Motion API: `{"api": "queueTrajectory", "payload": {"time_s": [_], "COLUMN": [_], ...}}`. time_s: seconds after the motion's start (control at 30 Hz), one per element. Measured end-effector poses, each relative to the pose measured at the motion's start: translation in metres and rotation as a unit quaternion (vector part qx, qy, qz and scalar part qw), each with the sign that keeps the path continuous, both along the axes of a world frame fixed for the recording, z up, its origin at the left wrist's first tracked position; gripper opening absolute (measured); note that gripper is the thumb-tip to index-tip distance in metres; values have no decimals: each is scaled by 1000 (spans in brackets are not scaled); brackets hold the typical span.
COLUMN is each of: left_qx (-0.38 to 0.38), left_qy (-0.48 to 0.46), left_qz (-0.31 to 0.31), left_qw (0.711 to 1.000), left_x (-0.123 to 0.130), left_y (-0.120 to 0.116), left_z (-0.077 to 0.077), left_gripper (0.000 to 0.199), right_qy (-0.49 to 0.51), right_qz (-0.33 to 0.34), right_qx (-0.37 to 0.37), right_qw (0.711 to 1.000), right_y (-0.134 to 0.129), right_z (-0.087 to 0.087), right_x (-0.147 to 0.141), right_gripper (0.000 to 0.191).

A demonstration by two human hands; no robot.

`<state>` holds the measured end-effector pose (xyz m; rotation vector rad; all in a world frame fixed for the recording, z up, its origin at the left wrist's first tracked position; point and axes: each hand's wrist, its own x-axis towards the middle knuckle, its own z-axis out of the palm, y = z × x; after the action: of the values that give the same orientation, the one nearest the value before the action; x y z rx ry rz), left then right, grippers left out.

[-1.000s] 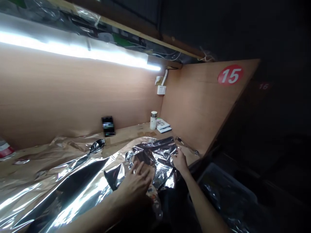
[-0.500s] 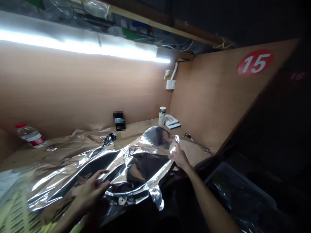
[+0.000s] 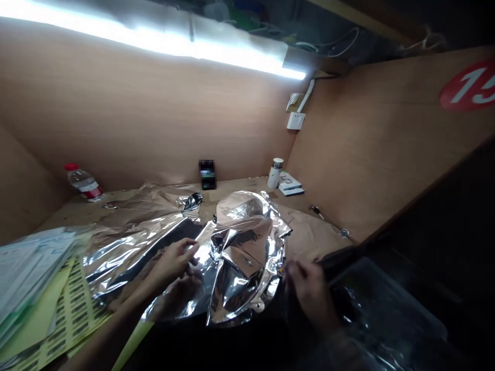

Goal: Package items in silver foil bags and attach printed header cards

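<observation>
Crumpled silver foil [image 3: 243, 257], left hand [image 3: 174, 260] half-closed against it.
Right hand [image 3: 311, 293] just beside the foil, shadowed; its grip cannot be made out.

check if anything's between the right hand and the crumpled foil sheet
Nothing visible stands in the way: the right hand is right at the lower right edge of the crumpled foil sheet. The clear plastic tray lies on the hand's far side, away from the foil.
</observation>
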<state>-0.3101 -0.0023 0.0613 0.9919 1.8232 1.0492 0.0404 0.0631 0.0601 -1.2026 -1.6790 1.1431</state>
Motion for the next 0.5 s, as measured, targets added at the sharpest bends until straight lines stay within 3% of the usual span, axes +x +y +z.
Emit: {"api": "queueTrajectory", "payload": {"time_s": [0.07, 0.1, 0.2, 0.27, 0.37, 0.43, 0.5], "left_qx": [-33, -41, -45, -49, -52, -51, -50], "left_qy": [-41, -47, -47, -51, -65, -80, -97], "left_qz": [-48, -63, -75, -75, -72, -75, -81], "left_qw": [997, 996, 995, 995, 994, 993, 991], "left_x": [1, 4, 14, 18, 20, 17, 11], "left_y": [24, 33, 47, 46, 37, 29, 22], "left_z": [-11, -17, -28, -30, -29, -27, -24], "left_gripper": [62, 58, 47, 43, 41, 43, 46], "right_qy": [54, 78, 159, 213, 263, 301, 337], "right_qz": [112, 126, 127, 96, 29, -22, -56], "right_qx": [-219, -285, -377, -418, -473, -463, -409], "right_qw": [968, 947, 903, 878, 840, 834, 846], "right_y": [-62, -86, -125, -129, -118, -106, -94], "right_z": [-40, -58, -91, -91, -74, -64, -60], "right_x": [1, -5, -37, -61, -78, -72, -54], "right_gripper": [56, 66, 89, 88, 75, 72, 68]}}
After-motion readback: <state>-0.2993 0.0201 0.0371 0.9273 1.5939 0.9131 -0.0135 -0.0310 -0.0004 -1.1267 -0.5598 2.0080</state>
